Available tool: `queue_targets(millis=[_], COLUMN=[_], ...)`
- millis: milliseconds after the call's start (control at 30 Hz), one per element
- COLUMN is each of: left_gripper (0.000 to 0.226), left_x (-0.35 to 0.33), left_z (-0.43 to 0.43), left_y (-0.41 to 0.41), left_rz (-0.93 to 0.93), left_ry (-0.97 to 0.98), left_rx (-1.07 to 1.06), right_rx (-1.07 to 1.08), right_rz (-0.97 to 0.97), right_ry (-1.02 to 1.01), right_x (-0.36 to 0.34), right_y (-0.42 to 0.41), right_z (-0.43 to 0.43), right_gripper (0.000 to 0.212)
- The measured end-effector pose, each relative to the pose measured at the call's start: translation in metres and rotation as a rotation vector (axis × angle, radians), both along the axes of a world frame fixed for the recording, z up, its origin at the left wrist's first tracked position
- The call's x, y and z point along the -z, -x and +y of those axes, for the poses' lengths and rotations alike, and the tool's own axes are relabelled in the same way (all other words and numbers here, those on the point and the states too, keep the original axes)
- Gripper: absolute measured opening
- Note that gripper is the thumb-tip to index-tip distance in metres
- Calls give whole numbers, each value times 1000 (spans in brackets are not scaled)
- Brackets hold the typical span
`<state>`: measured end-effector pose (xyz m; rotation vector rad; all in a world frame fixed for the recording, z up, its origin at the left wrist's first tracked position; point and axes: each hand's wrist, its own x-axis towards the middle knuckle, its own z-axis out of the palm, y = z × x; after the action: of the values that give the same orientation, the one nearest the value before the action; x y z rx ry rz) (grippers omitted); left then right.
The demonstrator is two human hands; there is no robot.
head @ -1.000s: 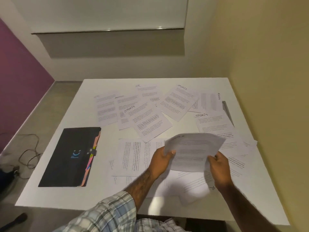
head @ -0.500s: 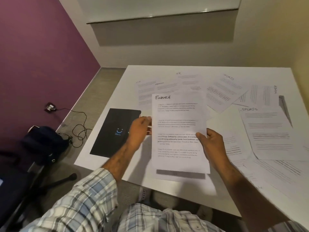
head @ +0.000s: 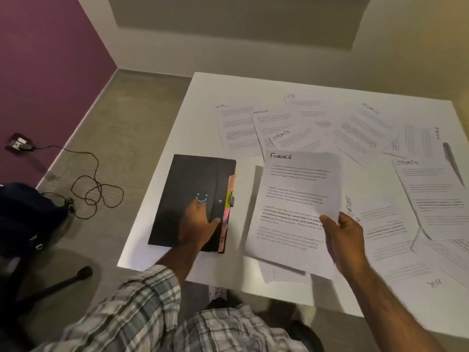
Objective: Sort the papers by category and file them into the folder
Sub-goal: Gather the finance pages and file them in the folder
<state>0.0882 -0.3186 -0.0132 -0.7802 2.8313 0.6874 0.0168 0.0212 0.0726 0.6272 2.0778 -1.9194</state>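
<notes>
A black folder (head: pixel 187 189) with coloured tab dividers along its right edge lies closed at the table's near left. My left hand (head: pixel 199 224) rests flat on its cover, fingers spread, holding nothing. My right hand (head: pixel 342 237) grips the right edge of a printed sheet headed FINANCE (head: pixel 294 199), held just above the table beside the folder. Several other sheets headed SPORTS (head: pixel 429 199), ADMIN (head: pixel 276 123) and HR (head: pixel 236 128) lie scattered over the white table (head: pixel 177 138).
A pen (head: pixel 453 161) lies at the table's far right near the yellow wall. On the floor to the left are a dark bag (head: pixel 28 214), a coiled cable (head: pixel 94 186) and a chair base (head: pixel 63 283). The purple wall stands further left.
My left hand has let go of the FINANCE sheet and moved left onto the folder's cover. The right hand alone now holds the sheet. My view has turned left and down.
</notes>
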Motion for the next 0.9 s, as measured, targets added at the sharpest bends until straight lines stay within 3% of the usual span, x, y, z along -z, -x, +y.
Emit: queue_targets(millis=[133,400,667,900], left_gripper=[93,80,94,73], left_x=[16,29,37,36], left_z=[-1,0,-16,-13], left_y=[19,65,108,129], left_rz=[-100,-76,-124,-131], left_ry=[142,124,162,249], left_rx=[134,95,251,258], right_rx=[44,22,63,91], right_rz=[-15,10,-20,-23], right_ry=[-34,-182,-197,-181], right_x=[-3,-17,-15,-13], right_y=[-21,-23,-19,-10], right_z=[-23,-32,-44,-51], right_gripper=[15,11,8,9])
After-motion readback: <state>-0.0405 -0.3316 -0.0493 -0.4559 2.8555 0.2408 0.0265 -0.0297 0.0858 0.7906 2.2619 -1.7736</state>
